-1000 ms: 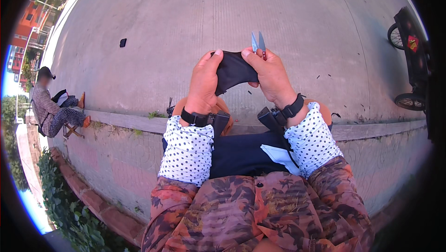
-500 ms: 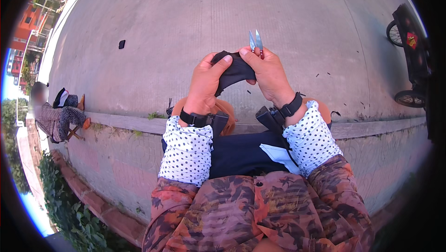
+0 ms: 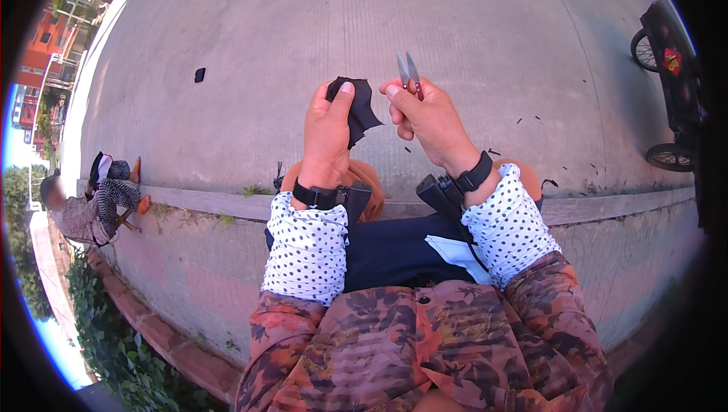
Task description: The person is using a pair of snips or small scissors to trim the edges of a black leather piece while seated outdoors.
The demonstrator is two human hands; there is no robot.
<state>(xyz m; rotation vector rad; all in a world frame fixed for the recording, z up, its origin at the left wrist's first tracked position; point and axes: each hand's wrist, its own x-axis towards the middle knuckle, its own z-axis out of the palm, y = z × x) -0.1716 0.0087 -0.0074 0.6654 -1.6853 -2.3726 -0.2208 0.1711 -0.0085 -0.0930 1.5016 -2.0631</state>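
Observation:
A folded piece of black fabric (image 3: 362, 108) is pinched in my left hand (image 3: 327, 127), its thumb pressed on top and a loose corner pointing toward my right hand (image 3: 428, 116). That right hand is closed around a pair of small thread snips (image 3: 409, 70) with dark red handles. Their two pointed blades stick out beyond the fingers, spread a little apart and pointing away from me. A narrow gap lies between the right fingertips and the fabric. Both hands are raised over my knees.
Dark cloth and a light blue piece (image 3: 457, 253) lie on my lap. A small black item (image 3: 199, 75) rests on the concrete (image 3: 265, 25). At left a person (image 3: 95, 199) sits on a low stool; at right stands a wheeled cart (image 3: 671, 86). A kerb (image 3: 189, 196) runs across.
My right hand has let go of the fabric and drawn apart from it, snips still held. The left hand has shifted slightly left with the cloth. The seated person has leaned forward.

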